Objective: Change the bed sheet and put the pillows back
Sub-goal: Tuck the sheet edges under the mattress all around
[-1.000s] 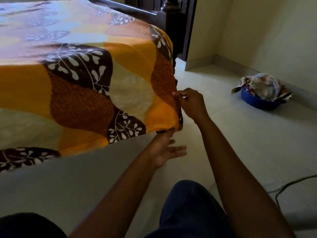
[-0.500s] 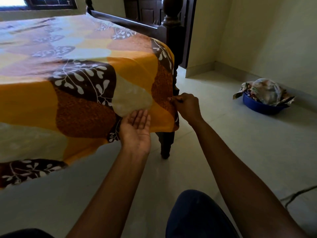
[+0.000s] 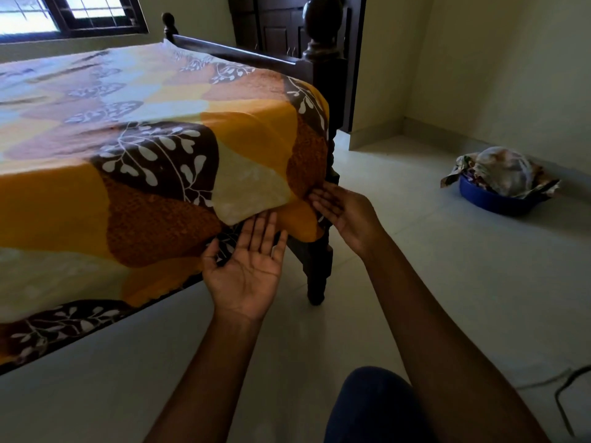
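An orange, brown and cream leaf-patterned bed sheet [image 3: 153,174] covers the bed and hangs over its near side and corner. My left hand [image 3: 246,270] is palm up with straight fingers, its fingertips under the sheet's hanging edge near the corner. My right hand [image 3: 345,212] has its fingers straight against the sheet's corner fold, beside the dark wooden bedpost [image 3: 323,91]. No pillow is in view.
A blue basin [image 3: 492,199] heaped with crumpled cloth sits on the tiled floor by the right wall. A dark cable [image 3: 566,391] lies on the floor at the lower right. My knee [image 3: 374,407] is at the bottom. A window [image 3: 64,14] is behind the bed.
My right hand has let go of its pinch on the sheet corner and now lies flat against it. My left hand came up from under the corner and shifted right, palm up.
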Motion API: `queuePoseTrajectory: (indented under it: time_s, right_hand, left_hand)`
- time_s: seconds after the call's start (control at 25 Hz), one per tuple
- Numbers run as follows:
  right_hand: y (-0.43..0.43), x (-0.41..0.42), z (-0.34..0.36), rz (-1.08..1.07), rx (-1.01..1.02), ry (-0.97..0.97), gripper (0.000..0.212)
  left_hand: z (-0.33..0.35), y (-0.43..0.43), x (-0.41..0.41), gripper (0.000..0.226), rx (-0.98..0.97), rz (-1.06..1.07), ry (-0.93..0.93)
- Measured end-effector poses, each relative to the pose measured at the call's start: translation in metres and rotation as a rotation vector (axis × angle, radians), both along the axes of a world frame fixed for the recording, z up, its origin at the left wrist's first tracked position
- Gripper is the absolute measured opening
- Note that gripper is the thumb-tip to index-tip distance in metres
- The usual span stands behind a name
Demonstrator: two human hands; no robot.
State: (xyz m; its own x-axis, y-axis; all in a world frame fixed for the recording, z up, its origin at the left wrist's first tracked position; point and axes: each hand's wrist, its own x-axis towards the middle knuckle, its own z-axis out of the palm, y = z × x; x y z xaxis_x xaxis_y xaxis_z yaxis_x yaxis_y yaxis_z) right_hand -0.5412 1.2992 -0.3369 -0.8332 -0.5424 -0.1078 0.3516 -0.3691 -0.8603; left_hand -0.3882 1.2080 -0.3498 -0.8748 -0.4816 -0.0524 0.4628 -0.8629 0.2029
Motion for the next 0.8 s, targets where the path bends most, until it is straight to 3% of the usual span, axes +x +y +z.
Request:
queuePoseTrajectory:
  time_s: [0.12,0.28,0.36,0.64,0.8]
  right_hand:
    - [0.006,0.011,0.008,0.141,-0.292,-0.230,0.044]
    - [-0.016,0.017,0.025,0.137,-0.394,-0.289,0.054]
    - [-0.017,0.016,0.027,0.109,-0.374,-0.305,0.056]
    - [0.012,0.012,-0.020,-0.202,-0.149,-0.209,0.029]
    - [0.003,0.013,-0.026,-0.183,0.068,0.118,0.041]
  left_hand:
    - [-0.001,-0.004,0.000,0.076,-0.033,-0.032,0.104]
    - [0.000,-0.005,-0.004,0.084,-0.065,-0.023,0.111]
    - [-0.001,-0.004,-0.005,0.089,-0.061,-0.001,0.068]
    - [-0.006,-0.003,-0.004,0.097,-0.035,-0.008,0.047]
    - [-0.006,-0.002,-0.004,0.090,-0.037,-0.009,0.047]
